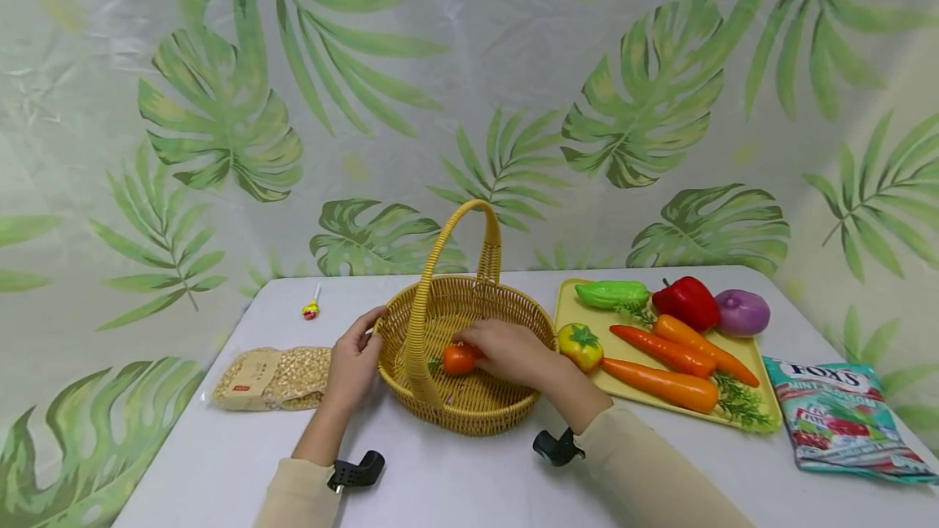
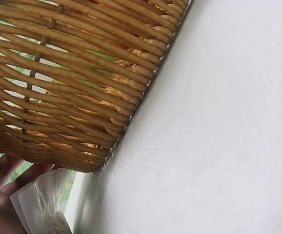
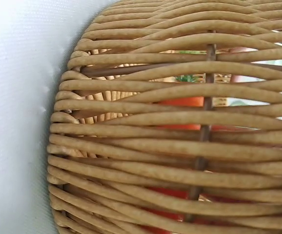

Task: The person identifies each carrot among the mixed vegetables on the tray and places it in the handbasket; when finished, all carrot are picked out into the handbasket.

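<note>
A yellow wicker basket (image 1: 480, 422) with a tall hoop handle stands on the white table. My left hand (image 1: 354, 361) holds its left rim, and in the left wrist view the fingers of the left hand (image 2: 4, 180) show beside the woven wall. Reaching inside from the right, my right hand (image 1: 513, 353) grips an orange-red vegetable (image 1: 460, 360) with a green leafy end, low over the basket floor. The hand covers part of this vegetable, so its full shape is hidden. Through the weave, the right wrist view shows orange-red patches (image 3: 182, 102) and a bit of green.
Right of the basket, a yellow tray (image 1: 766, 398) bears carrots (image 1: 660, 385), a green pepper (image 1: 612, 294), a red bell pepper (image 1: 687, 304), a yellow tomato (image 1: 580, 346) and a purple eggplant (image 1: 742, 313). A FOX'S candy bag (image 1: 844, 422), a bag of kernels (image 1: 271, 379) and a lollipop (image 1: 311, 310) lie around.
</note>
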A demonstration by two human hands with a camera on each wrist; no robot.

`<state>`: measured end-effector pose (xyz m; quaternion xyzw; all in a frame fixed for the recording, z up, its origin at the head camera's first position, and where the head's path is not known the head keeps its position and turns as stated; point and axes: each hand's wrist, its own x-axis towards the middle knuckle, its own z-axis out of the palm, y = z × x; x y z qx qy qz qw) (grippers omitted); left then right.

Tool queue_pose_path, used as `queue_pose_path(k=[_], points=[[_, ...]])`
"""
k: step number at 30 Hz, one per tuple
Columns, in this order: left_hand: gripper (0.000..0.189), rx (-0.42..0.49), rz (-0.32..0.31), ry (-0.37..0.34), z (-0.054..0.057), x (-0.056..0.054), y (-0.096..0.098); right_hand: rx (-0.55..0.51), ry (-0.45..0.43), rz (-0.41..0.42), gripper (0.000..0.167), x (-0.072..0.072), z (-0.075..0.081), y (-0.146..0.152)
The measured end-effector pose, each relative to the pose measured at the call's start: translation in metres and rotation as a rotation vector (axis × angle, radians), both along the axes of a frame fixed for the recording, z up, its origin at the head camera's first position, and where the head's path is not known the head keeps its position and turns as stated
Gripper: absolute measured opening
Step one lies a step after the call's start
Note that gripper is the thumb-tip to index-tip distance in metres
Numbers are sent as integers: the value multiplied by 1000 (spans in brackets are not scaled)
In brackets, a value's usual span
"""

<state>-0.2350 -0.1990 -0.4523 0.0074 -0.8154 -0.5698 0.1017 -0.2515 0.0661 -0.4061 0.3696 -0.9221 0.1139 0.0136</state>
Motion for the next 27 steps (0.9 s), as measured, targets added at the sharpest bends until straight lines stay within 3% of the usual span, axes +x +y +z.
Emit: queue_pose_path(k=[7, 19, 27], points=[[44, 1, -1, 24, -1, -1, -1, -7, -18, -60, 42, 5, 5, 6], [44, 4, 5, 29, -1, -1, -1, -126, 142, -84, 43, 18, 20, 40], [45, 14, -2, 25, -1, -1, 0, -220, 170, -237, 45, 29, 30, 68]])
